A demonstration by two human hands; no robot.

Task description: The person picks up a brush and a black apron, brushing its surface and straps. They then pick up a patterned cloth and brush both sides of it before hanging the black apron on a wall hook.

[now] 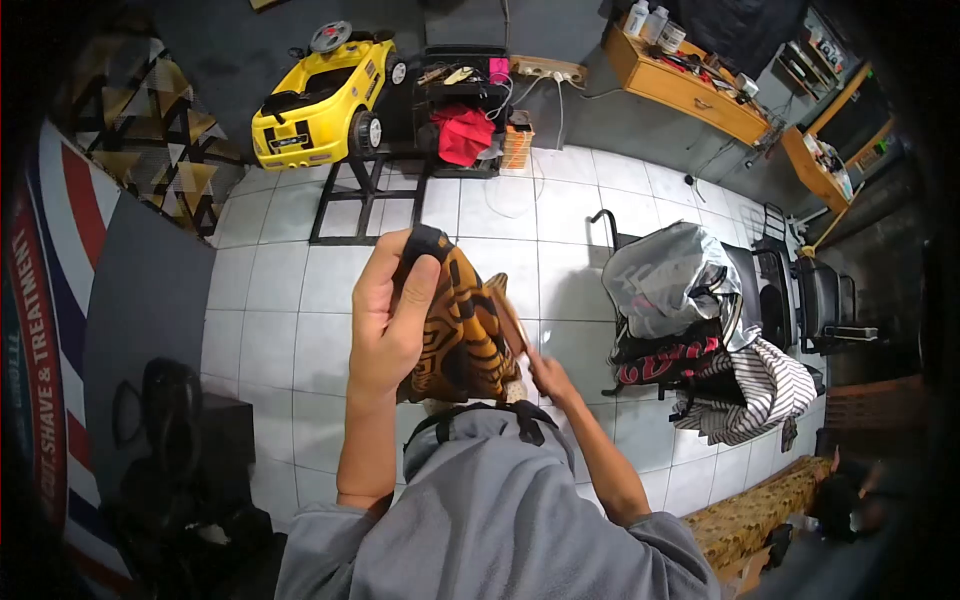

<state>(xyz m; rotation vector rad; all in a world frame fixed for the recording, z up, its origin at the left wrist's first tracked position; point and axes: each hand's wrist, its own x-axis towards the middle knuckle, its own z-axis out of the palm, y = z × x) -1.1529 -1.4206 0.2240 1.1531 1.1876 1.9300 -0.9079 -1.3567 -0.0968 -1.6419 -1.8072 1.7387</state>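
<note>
My left hand (pixel 385 310) is raised in front of me, its thumb and fingers pinching the black band of an orange-brown and black patterned barber cape (pixel 462 335). The cape hangs down in folds from that grip. Lower and to the right, my right hand (pixel 548 378) is closed around a long, flat, brown tool (pixel 510 318) that looks like a wooden brush. It tilts up to the left along the cape's right side. Whether it touches the cloth is hard to tell.
A barber chair (pixel 765 285) on the right carries a silver cape (pixel 665 270) and a striped cloth (pixel 765 390). Ahead stand a yellow toy car (pixel 320 100) on a black frame, a black cart (pixel 460 90) and a wooden wall shelf (pixel 690 95). White tiles (pixel 575 200) cover the floor.
</note>
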